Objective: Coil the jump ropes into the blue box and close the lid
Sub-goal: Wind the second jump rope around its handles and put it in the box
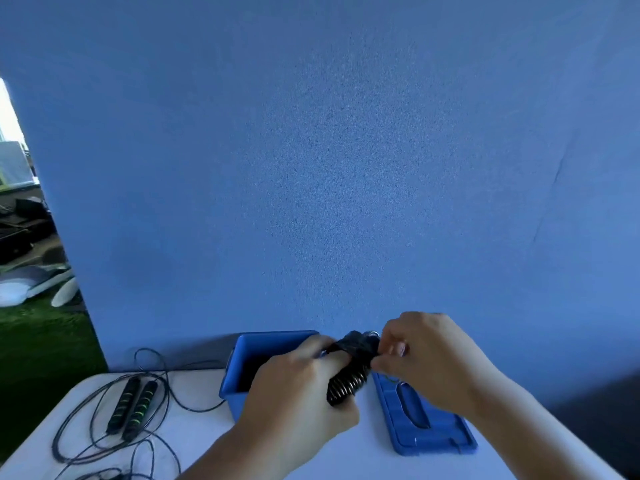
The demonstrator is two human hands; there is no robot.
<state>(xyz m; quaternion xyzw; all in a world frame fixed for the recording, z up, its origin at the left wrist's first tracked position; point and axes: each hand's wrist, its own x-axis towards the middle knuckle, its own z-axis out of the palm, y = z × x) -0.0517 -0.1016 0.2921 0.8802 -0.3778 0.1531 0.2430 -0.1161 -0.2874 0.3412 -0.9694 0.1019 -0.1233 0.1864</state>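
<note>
Coiling is the step in hand in the head view, the only one given: the left hand is wrapped round the black handles of a jump rope, its cord already wound in tight turns about them, while the right hand pinches the cord at the bundle's upper end with its fingertips curled in. The bundle is held above the table, between the open blue box and its lid, which lies flat just to the right. Its long axis runs tilted, lower end toward the person, upper end pointing away and slightly right. Next, probably, the loose end needs securing and the bundle lowering into the box (leftward, a short way). A second jump rope, green-banded handles side by side, lies uncoiled at the left.
</note>
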